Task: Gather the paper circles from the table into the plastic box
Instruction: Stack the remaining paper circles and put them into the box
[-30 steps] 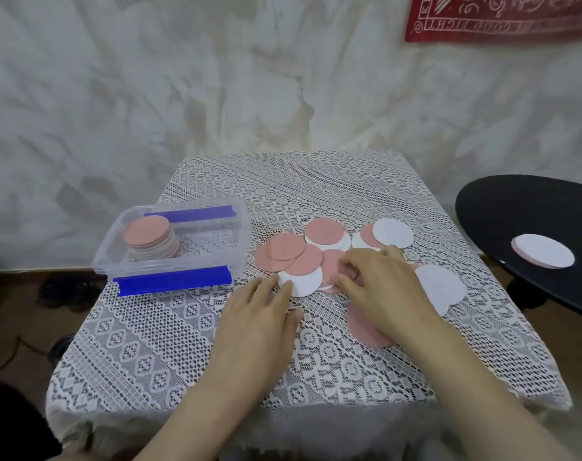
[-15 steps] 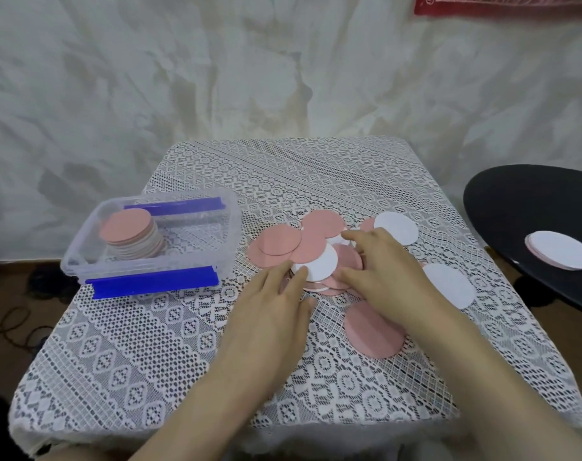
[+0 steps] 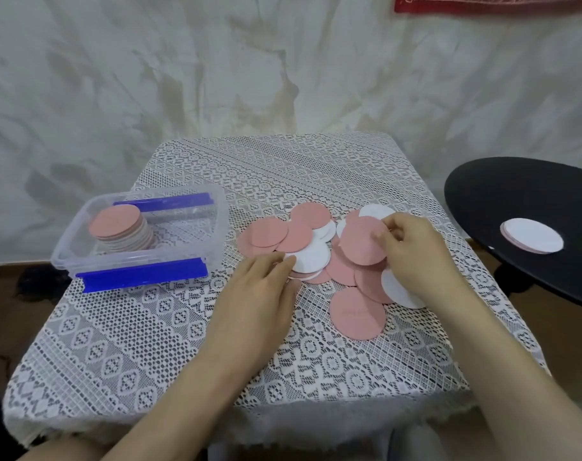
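Black table (image 3: 502,194) partly beyond right edge; white circle (image 3: 396,291) partly beneath right hand (image 3: 415,254).

A white lace cloth (image 3: 143,331) drapes over the near edge. Behind it rises a pale, stained wall (image 3: 150,78), with the lower strip of a red banner (image 3: 495,3) at top right. A black round tabletop (image 3: 502,201) juts in from the right. On the brown floor (image 3: 0,314) at left lies a dark shape (image 3: 40,282), perhaps shoes.

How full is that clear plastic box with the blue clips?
Partly full: the clear plastic box holds one stack of pink-topped paper circles at its left end; the rest is bare.
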